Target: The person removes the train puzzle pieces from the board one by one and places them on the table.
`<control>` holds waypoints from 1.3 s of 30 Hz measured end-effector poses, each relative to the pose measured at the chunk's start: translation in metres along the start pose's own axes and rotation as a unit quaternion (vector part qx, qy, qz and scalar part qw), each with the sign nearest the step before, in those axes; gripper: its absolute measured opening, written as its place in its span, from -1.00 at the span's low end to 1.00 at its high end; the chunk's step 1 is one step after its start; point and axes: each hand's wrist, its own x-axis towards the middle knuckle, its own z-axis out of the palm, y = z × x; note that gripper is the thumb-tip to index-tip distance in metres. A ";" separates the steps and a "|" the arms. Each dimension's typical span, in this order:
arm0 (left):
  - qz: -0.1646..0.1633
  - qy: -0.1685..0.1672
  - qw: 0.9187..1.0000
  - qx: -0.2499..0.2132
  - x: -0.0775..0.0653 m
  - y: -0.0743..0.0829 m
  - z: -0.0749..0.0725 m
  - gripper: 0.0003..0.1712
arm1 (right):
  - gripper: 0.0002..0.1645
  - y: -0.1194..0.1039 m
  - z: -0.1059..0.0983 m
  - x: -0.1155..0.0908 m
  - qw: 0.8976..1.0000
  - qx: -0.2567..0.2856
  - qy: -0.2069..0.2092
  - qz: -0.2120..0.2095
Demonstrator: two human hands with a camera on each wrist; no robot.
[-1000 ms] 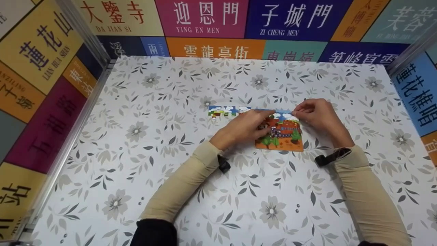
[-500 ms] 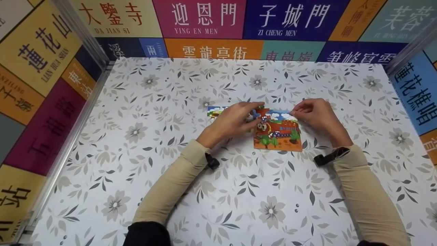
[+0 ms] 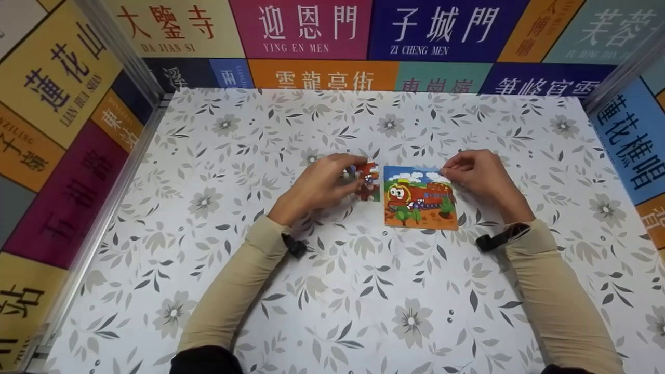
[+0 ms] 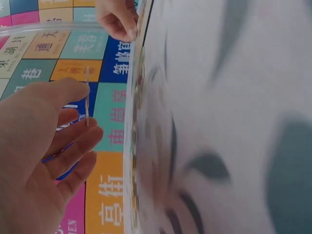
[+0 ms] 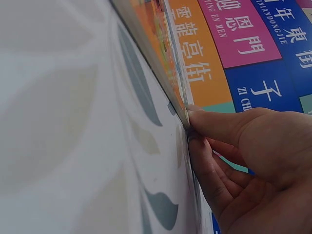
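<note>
A square puzzle board (image 3: 422,200) with a red cartoon train printed on it lies on the table. At its upper right corner my right hand (image 3: 484,171) pinches the board's edge between thumb and forefinger, which the right wrist view shows close up. To the left of the board, my left hand (image 3: 323,182) holds a thin jigsaw piece (image 3: 370,170) with red parts and a bit of the train. In the left wrist view that jigsaw piece (image 4: 87,100) appears edge-on, between thumb and fingers, above the table. Whatever lies under my left hand is mostly hidden.
The table (image 3: 311,311) has a white floral cover. Panels with large printed characters (image 3: 311,31) stand along its back and both sides. Both wrists carry a small black strap device (image 3: 488,243).
My left hand has moved left off the board, carrying the jigsaw piece, and the whole train picture now shows. It covers the pieces seen lying there before. My right hand has stayed at the corner.
</note>
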 end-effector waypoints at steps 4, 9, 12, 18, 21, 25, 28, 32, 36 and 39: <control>0.003 -0.016 1.000 -0.020 -0.008 -0.008 -0.003 -0.51 | -0.65 0.001 0.000 0.000 1.000 -0.003 0.004 -0.004; 0.002 -0.031 0.999 -0.035 -0.019 -0.017 -0.007 -0.55 | -0.65 0.000 0.001 0.000 1.000 0.004 0.000 0.003; 0.005 -0.039 0.998 -0.038 -0.025 -0.021 -0.010 -0.57 | -0.65 0.000 0.002 0.001 1.000 0.004 -0.003 0.006; -0.010 -0.064 0.997 -0.042 -0.032 -0.026 -0.015 -0.59 | -0.68 0.000 0.001 0.001 1.000 0.003 -0.007 0.018; -0.016 -0.079 0.996 -0.040 -0.033 -0.026 -0.016 -0.59 | -0.68 0.000 0.001 0.001 1.000 0.003 -0.007 0.018; -0.008 -0.086 0.996 -0.031 -0.033 -0.024 -0.016 -0.61 | -0.66 0.000 0.000 0.000 1.000 0.000 -0.006 0.013; 0.002 -0.085 0.996 -0.019 -0.034 -0.021 -0.016 -0.68 | -0.66 -0.001 0.000 0.000 1.000 -0.001 -0.004 0.006; 0.006 -0.079 0.997 -0.011 -0.033 -0.019 -0.014 -0.76 | -0.66 -0.001 0.000 0.000 1.000 0.000 -0.003 0.000; -0.002 -0.073 0.997 -0.014 -0.033 -0.018 -0.012 -0.70 | -0.65 -0.001 -0.001 0.001 1.000 0.001 -0.006 0.006; -0.004 -0.072 0.997 -0.019 -0.033 -0.018 -0.012 -0.67 | -0.64 -0.001 -0.001 0.001 1.000 0.002 -0.008 0.011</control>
